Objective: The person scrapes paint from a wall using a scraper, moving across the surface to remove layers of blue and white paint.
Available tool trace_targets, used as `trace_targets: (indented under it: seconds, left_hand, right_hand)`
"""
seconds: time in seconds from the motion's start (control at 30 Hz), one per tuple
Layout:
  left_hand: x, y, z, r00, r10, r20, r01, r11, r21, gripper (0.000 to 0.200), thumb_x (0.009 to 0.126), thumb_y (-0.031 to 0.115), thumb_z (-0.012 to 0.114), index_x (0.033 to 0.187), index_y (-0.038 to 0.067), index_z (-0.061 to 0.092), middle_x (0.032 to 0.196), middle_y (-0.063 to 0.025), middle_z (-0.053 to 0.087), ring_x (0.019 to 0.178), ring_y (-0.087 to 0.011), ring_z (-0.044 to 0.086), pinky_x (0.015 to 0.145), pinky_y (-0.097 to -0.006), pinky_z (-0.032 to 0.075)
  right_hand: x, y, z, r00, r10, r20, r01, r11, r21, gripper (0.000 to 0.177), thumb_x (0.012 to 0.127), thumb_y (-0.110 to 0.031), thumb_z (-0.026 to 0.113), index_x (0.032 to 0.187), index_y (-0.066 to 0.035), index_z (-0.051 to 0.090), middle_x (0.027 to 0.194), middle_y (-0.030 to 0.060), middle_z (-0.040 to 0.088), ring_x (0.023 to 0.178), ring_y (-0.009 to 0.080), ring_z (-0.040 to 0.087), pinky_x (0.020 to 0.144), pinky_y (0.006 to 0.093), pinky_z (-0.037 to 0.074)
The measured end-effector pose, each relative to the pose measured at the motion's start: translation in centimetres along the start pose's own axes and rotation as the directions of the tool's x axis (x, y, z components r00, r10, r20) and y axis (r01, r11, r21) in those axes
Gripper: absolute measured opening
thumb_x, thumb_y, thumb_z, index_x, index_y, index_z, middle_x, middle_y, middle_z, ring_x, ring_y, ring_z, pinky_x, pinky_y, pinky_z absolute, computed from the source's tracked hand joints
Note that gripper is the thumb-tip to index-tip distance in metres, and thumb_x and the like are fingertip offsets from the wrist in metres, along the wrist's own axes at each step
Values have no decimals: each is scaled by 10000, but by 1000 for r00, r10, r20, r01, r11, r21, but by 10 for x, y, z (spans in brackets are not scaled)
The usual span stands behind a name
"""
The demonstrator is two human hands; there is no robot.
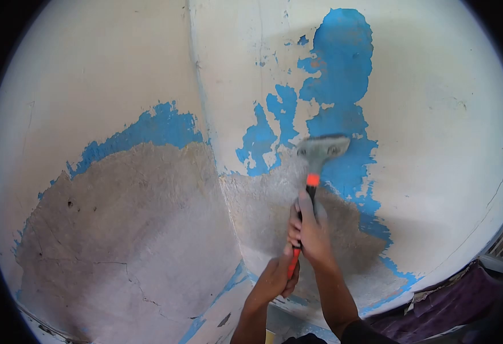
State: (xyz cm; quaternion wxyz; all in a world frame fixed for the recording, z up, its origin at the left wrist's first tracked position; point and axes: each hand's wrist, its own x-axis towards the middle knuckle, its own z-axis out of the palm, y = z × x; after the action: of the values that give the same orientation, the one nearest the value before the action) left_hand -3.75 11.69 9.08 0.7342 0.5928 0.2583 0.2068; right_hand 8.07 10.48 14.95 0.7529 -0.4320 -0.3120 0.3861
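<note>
In the head view, both hands are wrapped around the handle of one long scraper (313, 180), with the left hand (272, 280) around the near, red end and the right hand (313, 232) just beyond it, close to the head. That spacing probably lets the near hand push while the far one steers, and the right thumb, laid along the shaft, seems to help keep the wide head from twisting. The scraper head lies at the far end of the tool, over the left side of a tall blue patch (343, 69) on the right wall (429, 149); it is slightly blurred, and whether its edge touches the surface cannot be told. The handle slants from near left to far right, which suits two arms coming in from the near side. To the left, beyond the corner line (201, 86), the left wall (91, 63) carries a broad bare grey area (131, 223) topped by a ragged blue band (142, 131). Purple cloth (458, 301) lies bunched at the near right, well apart from the tool; why it is there cannot be told.
</note>
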Motion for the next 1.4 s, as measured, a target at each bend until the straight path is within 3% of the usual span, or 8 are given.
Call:
trace_targets:
  seconds: [0.07,0.37,0.47,0.67,0.97,1.13,1.23,1.4]
  left_hand:
    - [-6,-16,-1,997,-78,16,79,997,-12,675,978,616,270,618,67,428,464,-17,372,349,-133,357,362,-279,283]
    - [5,-7,0,1000,-12,-13,12,1000,-29,696,968,644,245,609,74,419,452,-6,342,349,-125,352,355,-277,275]
    - [-6,-19,-3,995,-103,16,103,995,-2,694,968,640,250,611,69,418,448,-6,338,348,-132,357,365,-274,289]
    - [6,1,-7,999,-16,-31,17,999,35,711,961,659,238,594,75,414,446,-8,346,349,-128,356,363,-278,284]
    - [-1,-21,-23,997,-71,31,71,997,19,712,967,642,249,576,70,412,447,-11,355,355,-130,364,370,-277,286]
    - [13,15,-30,998,-24,-58,29,994,102,750,935,697,249,593,52,421,448,-25,360,355,-142,358,365,-282,273]
    - [16,16,-34,999,32,-44,-26,991,130,749,939,687,249,577,55,420,444,-29,364,356,-142,366,366,-279,275]
    - [10,-3,-40,999,-47,22,45,995,84,688,987,594,271,593,54,432,457,-22,385,366,-126,371,379,-270,313]
  right_hand:
    - [-11,15,-6,998,43,-35,-43,999,2,377,982,-421,492,825,-90,401,579,-24,339,421,66,327,380,228,268]
    - [2,7,-2,1000,24,5,-24,999,-28,372,979,-416,496,825,-88,410,579,-23,345,421,68,332,377,234,267]
    - [-9,21,-8,999,41,-10,-42,999,-15,375,978,-418,500,823,-87,415,579,-25,344,429,63,335,380,232,267]
    - [10,2,9,999,21,27,-21,1000,-3,379,981,-426,495,830,-89,411,580,-27,345,430,63,343,380,230,271]
    - [7,31,5,1000,15,18,-15,999,-29,387,982,-435,490,822,-93,409,585,-24,343,439,72,347,397,240,292]
    - [23,7,23,999,4,51,-3,999,-33,383,986,-438,472,840,-91,404,595,-20,344,451,75,354,401,244,296]
    - [25,6,27,999,-7,42,8,999,-35,389,986,-445,467,839,-90,403,597,-19,343,455,75,356,407,242,300]
    - [13,24,12,999,17,34,-16,1000,-15,394,988,-445,463,832,-90,394,590,-17,344,452,74,358,413,239,314]
